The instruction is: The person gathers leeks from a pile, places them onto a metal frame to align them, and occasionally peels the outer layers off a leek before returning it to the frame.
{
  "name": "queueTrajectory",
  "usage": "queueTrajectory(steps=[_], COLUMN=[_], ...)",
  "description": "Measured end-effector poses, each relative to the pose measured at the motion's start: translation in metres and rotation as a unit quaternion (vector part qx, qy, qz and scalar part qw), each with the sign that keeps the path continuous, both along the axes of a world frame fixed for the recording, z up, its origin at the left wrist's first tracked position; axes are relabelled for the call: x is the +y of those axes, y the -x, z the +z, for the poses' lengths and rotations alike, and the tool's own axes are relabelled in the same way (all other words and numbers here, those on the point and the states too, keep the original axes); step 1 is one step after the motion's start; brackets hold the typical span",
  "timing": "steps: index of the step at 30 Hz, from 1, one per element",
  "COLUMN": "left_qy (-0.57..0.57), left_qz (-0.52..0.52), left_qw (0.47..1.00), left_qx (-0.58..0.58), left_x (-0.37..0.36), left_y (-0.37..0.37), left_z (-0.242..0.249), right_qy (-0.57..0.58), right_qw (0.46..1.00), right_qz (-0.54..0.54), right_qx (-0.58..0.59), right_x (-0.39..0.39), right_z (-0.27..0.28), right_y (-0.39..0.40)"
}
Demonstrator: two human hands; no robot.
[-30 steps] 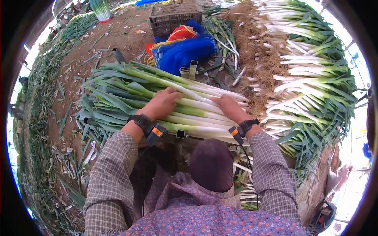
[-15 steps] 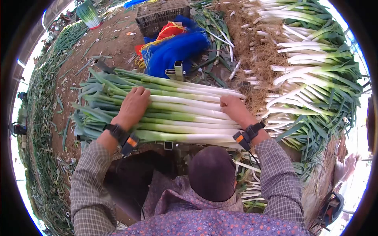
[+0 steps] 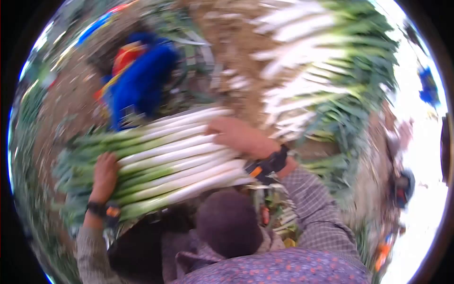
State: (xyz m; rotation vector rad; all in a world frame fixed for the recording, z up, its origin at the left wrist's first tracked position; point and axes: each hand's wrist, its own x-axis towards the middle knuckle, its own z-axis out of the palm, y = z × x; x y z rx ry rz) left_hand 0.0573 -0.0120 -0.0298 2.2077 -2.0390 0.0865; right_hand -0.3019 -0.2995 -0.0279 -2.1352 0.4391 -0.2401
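Observation:
A wide bundle of leeks point(image 3: 175, 161) lies in front of me, white ends to the right and green leaves to the left. My left hand point(image 3: 105, 176) lies across the green part, its fingers curled over the leeks. Over the white ends is my right hand point(image 3: 236, 136), closed with its fingertips against the upper leeks. Motion blurs the hands, and the undersides of the fingers are hidden. Both wrists wear dark bands.
Blue netting point(image 3: 142, 87) with red and yellow pieces lies behind the bundle at left. A long row of leeks point(image 3: 307, 71) fills the ground at the right. Leaf scraps point(image 3: 28, 156) cover the far left. My knee point(image 3: 227, 222) is just below the bundle.
The view has swung right, so the bundle and netting appear further left and tilted. My left hand stays on the greens; my right hand reaches further across the white ends.

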Motion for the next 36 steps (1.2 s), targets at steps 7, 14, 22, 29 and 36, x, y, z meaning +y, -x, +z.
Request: queueTrajectory(steps=[7, 14, 22, 29, 36], left_qy=[-0.079, -0.098, -0.258, -0.261, -0.280], left_qz=[0.056, 0.101, 0.244, 0.153, 0.151], left_qw=[0.995, 0.989, 0.935, 0.951, 0.945], left_qx=[0.023, 0.051, -0.008, -0.059, -0.076], left_x=[-0.014, -0.013, 0.000, 0.022, 0.012], left_y=[-0.008, -0.006, -0.029, -0.050, -0.037], left_z=[0.002, 0.004, 0.012, 0.012, 0.018], right_qy=[-0.316, -0.395, -0.006, -0.033, -0.047], right_qw=[0.880, 0.608, 0.706, 0.712, 0.684], right_qz=[-0.344, -0.675, -0.649, -0.614, -0.608], right_qx=[-0.079, -0.135, 0.283, 0.339, 0.401], right_x=[0.028, -0.008, -0.119, -0.170, -0.165], right_z=[0.007, -0.208, -0.364, -0.366, -0.360], right_y=[0.215, 0.343, 0.400, 0.377, 0.369])
